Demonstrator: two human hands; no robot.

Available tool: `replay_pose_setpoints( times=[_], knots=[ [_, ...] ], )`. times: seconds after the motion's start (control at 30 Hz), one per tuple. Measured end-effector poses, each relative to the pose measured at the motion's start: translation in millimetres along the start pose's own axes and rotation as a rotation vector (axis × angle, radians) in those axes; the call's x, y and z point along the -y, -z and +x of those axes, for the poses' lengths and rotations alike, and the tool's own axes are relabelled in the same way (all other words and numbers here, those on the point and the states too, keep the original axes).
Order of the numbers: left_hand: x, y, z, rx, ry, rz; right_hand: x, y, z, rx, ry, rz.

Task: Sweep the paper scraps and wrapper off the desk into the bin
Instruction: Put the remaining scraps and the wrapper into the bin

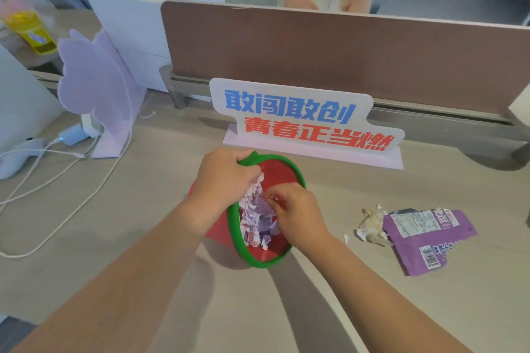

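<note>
Paper scraps [258, 218]: torn, limp, featherlight. A heap lay inside the bin [234, 226], which sat tilted on the desk [315, 309]. Your left hand [220, 178] gripped its green rim. Your right hand [298, 209] curled at the heap (blur hid whether it pinched any).

Crumpled scrap [372, 225] and wrapper [427, 238]: touching, on the desk right of the bin. Wrapper probably slick and weightless, so pinch a flat edge.

Sign [304, 123]: stood beyond.

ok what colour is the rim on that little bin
Green rim on a red bin; the head view shows it clearly.
</note>
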State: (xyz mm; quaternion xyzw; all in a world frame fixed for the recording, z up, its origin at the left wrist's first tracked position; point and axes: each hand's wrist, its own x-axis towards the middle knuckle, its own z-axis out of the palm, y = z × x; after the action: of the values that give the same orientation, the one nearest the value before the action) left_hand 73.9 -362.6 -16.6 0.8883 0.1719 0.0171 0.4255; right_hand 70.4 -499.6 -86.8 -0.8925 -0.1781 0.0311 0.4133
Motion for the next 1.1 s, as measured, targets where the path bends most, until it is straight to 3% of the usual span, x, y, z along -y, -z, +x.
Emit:
replay_pose_setpoints(
  times=[0.1,0.2,0.27,0.43,0.57,0.83,1.0,1.1],
  knots=[
    [-1,-6,5,0.065,-0.044,0.025,-16,6,-21,-0.228,-0.066,0.011],
    [-7,-13,11,0.104,-0.080,0.078,-48,8,-56,-0.446,-0.308,0.046],
    [-11,-20,14,0.110,-0.104,0.119,-72,2,-76,-0.406,-0.424,-0.059],
    [-14,-33,16,0.151,-0.172,0.180,-120,-28,-106,-0.016,-0.510,-0.576],
    [-13,-33,21,0.172,-0.201,0.220,-137,-23,-95,-0.086,-0.526,-0.650],
    [-14,-30,20,0.173,-0.202,0.224,-175,21,-66,-0.184,-0.621,-0.574],
    [-14,-37,18,0.170,-0.203,0.234,-184,27,-58,-0.222,-0.573,-0.671],
    [-16,-41,18,0.167,-0.179,0.253,-187,23,-56,-0.257,-0.434,-0.712]
  ],
)
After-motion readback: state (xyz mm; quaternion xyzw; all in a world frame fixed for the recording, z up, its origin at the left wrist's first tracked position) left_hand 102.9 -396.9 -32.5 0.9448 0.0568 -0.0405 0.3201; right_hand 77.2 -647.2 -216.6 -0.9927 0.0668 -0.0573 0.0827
